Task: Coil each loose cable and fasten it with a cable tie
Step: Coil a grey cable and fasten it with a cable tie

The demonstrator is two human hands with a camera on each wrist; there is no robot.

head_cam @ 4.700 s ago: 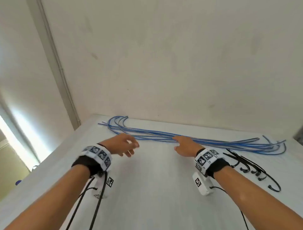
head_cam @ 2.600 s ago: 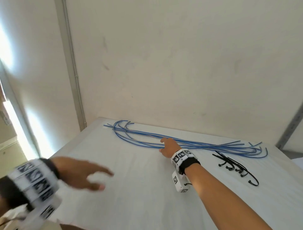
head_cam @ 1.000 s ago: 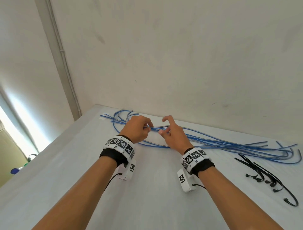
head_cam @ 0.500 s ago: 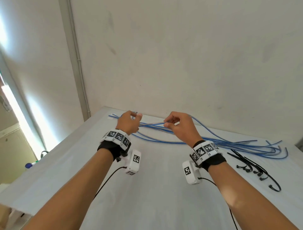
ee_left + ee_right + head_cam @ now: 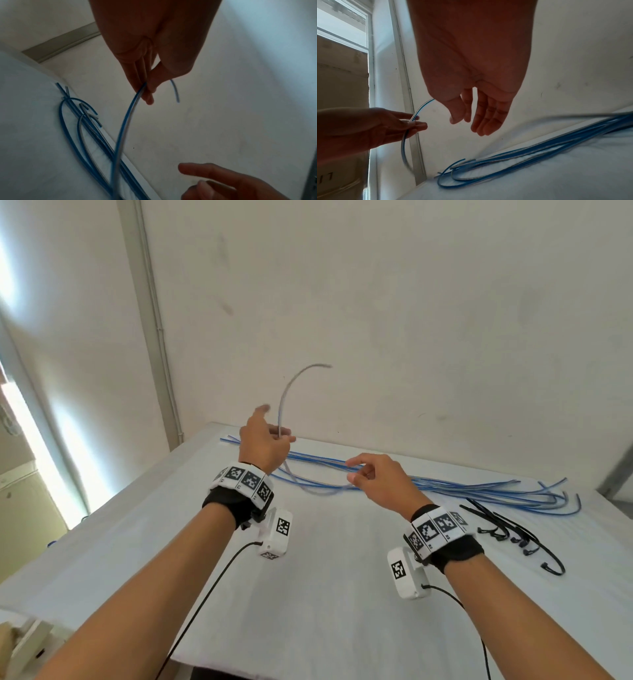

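My left hand [image 5: 274, 438] is raised above the white table [image 5: 325, 594] and pinches one blue cable [image 5: 281, 405] between thumb and fingers [image 5: 147, 93]. The cable's free end arcs up past the hand; the rest sags in a blurred loop toward my right hand [image 5: 354, 475]. That hand hovers lower, fingers relaxed and apart, and the right wrist view shows nothing in them [image 5: 479, 121]. Several loose blue cables [image 5: 462, 491] lie in a long bundle along the table's far edge. Black cable ties [image 5: 513, 535] lie at the right, beyond my right wrist.
A white wall rises directly behind the table. A vertical conduit [image 5: 154, 320] runs down the corner at the left. The table's left edge [image 5: 102, 508] drops off toward a bright window. Black wrist-camera leads [image 5: 212, 583] hang under both forearms.
My left hand has lifted one cable out of the bundle, and its end has swung upward. My right hand, which was pinching that cable, has opened and dropped a little.
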